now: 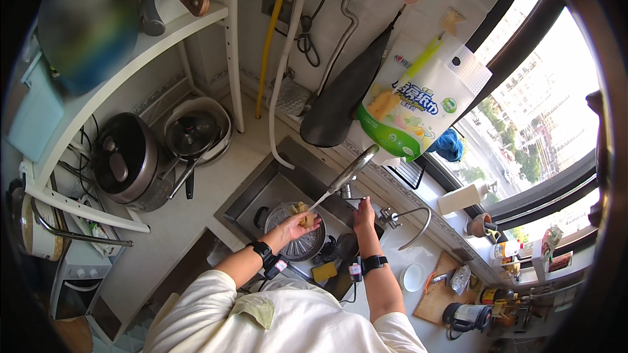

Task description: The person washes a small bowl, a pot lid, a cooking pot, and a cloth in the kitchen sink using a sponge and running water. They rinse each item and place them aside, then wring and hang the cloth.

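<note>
Palm up over the stainless steel sink (255, 191), my left hand (293, 228) holds a lumpy tan item (306, 216); what it is cannot be made out. Water runs onto it from the metal faucet (353, 169). Below that hand sits a round ribbed metal pan (282, 247) with a dark side handle. My right hand (364, 214) is raised at the faucet's lever (353, 199), its fingertips at the lever's end, and it holds nothing. A yellow sponge (324, 271) and a dark bowl (347, 245) are in the near part of the sink.
Left on the counter stand a rice cooker (125, 157) and a lidded pot (196, 130), under a white shelf rack (147, 51). To the right are a white bowl (413, 277), a wooden cutting board (431, 299) and a kettle (466, 315). A paper towel pack (412, 103) hangs behind the faucet.
</note>
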Demonstrator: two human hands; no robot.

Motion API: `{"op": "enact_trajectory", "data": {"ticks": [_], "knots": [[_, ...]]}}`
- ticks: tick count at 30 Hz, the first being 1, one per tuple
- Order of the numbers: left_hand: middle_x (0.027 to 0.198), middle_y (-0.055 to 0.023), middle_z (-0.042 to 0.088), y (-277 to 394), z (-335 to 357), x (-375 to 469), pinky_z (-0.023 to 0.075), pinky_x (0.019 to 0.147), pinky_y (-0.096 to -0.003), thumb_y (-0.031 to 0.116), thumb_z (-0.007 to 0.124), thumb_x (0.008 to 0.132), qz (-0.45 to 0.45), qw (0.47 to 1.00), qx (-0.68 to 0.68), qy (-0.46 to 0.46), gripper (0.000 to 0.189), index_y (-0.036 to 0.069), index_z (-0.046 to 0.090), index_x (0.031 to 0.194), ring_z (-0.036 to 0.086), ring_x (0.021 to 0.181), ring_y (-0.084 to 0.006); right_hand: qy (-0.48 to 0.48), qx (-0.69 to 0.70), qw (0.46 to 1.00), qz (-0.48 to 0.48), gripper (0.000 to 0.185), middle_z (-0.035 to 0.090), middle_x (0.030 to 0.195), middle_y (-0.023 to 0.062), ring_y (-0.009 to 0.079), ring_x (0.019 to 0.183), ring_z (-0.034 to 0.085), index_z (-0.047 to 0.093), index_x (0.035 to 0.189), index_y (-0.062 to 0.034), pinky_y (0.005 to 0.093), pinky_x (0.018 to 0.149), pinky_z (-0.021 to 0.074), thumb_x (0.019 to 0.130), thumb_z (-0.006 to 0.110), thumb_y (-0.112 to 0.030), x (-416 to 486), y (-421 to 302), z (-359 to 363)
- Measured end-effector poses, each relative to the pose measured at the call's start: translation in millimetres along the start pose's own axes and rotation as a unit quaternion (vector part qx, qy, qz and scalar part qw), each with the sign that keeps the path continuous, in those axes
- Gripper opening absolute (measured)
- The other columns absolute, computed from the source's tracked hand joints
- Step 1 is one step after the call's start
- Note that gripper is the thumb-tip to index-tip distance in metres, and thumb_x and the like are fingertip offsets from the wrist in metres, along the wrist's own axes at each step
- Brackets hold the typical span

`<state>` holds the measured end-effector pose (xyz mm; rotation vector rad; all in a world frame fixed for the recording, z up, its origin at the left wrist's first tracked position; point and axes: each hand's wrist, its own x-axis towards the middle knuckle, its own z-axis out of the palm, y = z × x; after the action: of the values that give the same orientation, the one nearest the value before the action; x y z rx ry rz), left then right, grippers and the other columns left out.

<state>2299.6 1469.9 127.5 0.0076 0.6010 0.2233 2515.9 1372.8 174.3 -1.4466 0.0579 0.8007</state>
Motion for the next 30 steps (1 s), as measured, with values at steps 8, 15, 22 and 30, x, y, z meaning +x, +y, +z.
{"op": "enact_trajectory", "data": {"ticks": [8,15,22,30], "knots": [[0.12,-0.0168,0.055,-22,32,-44,0.0433,0.098,-0.044,0.011,0.055,0.088,-0.064,0.994,-0.021,-0.09,0.037,-0.004,0.046,0.12,0.055,0.109,-0.0304,-0.159,-0.111,0.979,-0.06,0.064,0.03,0.144,0.0032,0.0217,0.132,0.03,0.023,0.143,-0.0171,0.0435,0.103,0.0261,0.091,0.043,-0.05,-43,5,-5],[0.112,-0.0138,0.058,-27,33,-55,0.0482,0.092,-0.0419,0.03,0.054,0.091,-0.11,0.991,0.033,-0.07,0.041,0.004,0.047,0.121,0.059,0.102,-0.0288,-0.351,-0.072,0.929,0.088,0.045,0.055,0.116,0.0075,0.0174,0.099,0.057,0.047,0.121,-0.0082,0.0292,0.083,0.0458,0.093,0.047,-0.043,-108,31,30],[0.126,-0.0029,0.049,-36,36,-68,0.0418,0.096,-0.0446,0.054,0.045,0.089,-0.027,0.994,0.106,-0.018,0.049,0.021,0.046,0.125,0.048,0.116,-0.02,-0.209,-0.3,0.895,-0.255,0.024,0.06,0.101,0.0138,0.0237,0.091,0.059,0.052,0.11,-0.0043,0.0306,0.08,0.0451,0.092,0.051,-0.019,-128,43,55],[0.105,-0.0037,0.056,-40,35,-80,0.0459,0.085,-0.0327,0.036,0.055,0.09,-0.088,0.983,0.095,-0.132,0.035,0.011,0.051,0.113,0.053,0.097,-0.0168,-0.308,-0.54,0.75,-0.226,0.038,0.06,0.107,0.0147,0.0292,0.1,0.053,0.062,0.111,-0.0102,0.0403,0.087,0.0416,0.092,0.043,-0.038,-107,20,47]]}}
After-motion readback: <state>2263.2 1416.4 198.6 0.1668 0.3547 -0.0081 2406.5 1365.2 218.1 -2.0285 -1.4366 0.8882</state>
